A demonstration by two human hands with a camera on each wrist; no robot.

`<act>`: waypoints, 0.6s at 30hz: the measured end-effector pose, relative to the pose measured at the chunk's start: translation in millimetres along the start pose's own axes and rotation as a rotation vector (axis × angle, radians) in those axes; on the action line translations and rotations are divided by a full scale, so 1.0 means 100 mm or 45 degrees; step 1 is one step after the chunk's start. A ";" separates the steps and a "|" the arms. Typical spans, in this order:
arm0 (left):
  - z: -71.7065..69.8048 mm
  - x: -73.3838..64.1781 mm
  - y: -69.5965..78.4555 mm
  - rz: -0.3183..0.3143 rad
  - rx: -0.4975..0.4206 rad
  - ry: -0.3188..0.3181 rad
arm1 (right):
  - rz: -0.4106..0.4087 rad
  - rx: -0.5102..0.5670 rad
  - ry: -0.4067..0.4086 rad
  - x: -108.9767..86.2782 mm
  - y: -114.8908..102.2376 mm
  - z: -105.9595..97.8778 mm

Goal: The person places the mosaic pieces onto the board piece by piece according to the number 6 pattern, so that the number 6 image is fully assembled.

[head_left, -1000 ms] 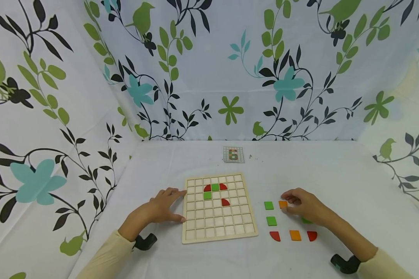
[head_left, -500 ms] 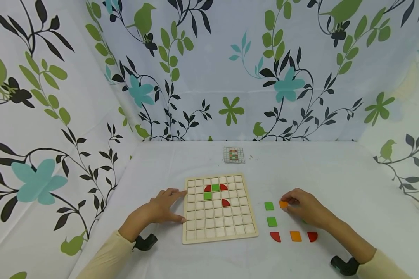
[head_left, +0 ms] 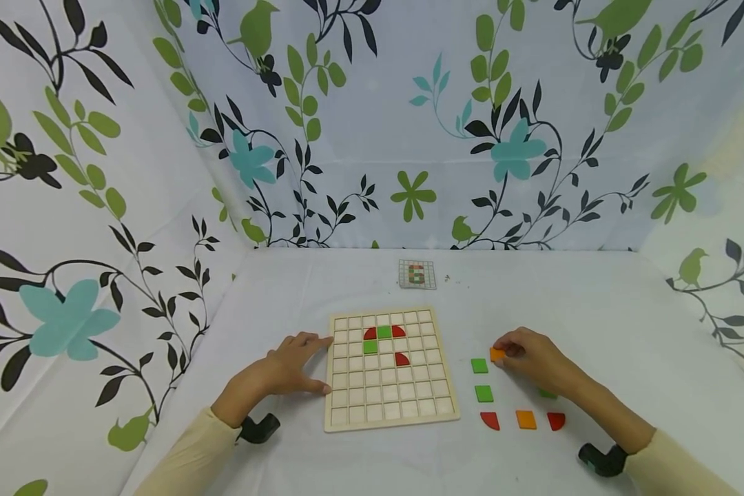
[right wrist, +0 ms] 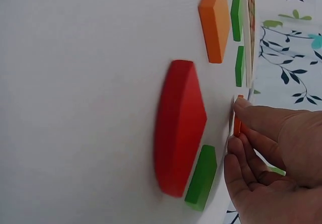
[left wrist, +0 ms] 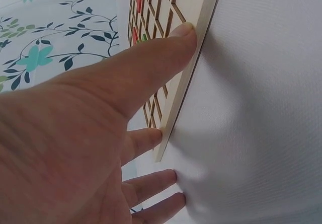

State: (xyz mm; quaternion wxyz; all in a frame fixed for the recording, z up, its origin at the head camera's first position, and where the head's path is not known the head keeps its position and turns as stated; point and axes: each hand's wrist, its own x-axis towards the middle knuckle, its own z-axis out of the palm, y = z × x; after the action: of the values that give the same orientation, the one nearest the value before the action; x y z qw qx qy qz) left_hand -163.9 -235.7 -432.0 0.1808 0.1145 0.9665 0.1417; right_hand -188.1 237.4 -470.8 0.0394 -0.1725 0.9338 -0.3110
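Note:
My right hand (head_left: pixel 536 358) pinches an orange square tile (head_left: pixel 497 354) between thumb and fingers, right of the board; in the right wrist view the orange tile (right wrist: pixel 238 121) shows between the fingertips. My left hand (head_left: pixel 291 365) rests at the left edge of a pale wooden grid board (head_left: pixel 390 412), fingers spread. The left wrist view shows the left thumb (left wrist: pixel 166 53) lying on the board's rim (left wrist: pixel 193 58). Several tiles sit in the grid's upper part: red quarter-rounds, such as one red tile (head_left: pixel 401 359), and green squares, such as one green tile (head_left: pixel 370 347).
Loose on the white cloth right of the board lie a green square (head_left: pixel 479 366), another green square (head_left: pixel 483 393), a red quarter-round (head_left: pixel 490 420), an orange square (head_left: pixel 525 419) and another red quarter-round (head_left: pixel 556 421). A small patterned card (head_left: pixel 417 274) lies behind the board.
My right hand has shifted slightly left and away from me with the orange tile, toward the upper green square. The left hand stays at the board's edge.

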 end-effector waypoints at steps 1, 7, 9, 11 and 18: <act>0.01 0.00 0.00 0.001 0.000 -0.001 | 0.010 0.001 -0.003 0.02 -0.01 0.01; 0.03 -0.02 0.01 0.008 -0.004 0.001 | 0.026 0.019 -0.001 0.14 -0.06 0.03; 0.02 -0.02 0.00 0.009 -0.005 0.005 | 0.019 0.035 0.001 0.20 -0.09 0.04; 0.02 -0.01 0.00 0.009 -0.003 0.008 | 0.013 0.049 -0.006 0.26 -0.14 0.05; -0.01 -0.02 0.00 0.008 -0.005 0.003 | -0.040 0.081 -0.071 0.46 -0.38 0.16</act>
State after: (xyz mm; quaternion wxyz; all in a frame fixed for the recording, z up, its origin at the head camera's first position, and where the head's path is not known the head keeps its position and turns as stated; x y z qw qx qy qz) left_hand -162.9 -236.6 -430.7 0.1794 0.1171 0.9661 0.1441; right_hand -217.0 183.8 -459.0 0.0660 -0.1945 0.9192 -0.3361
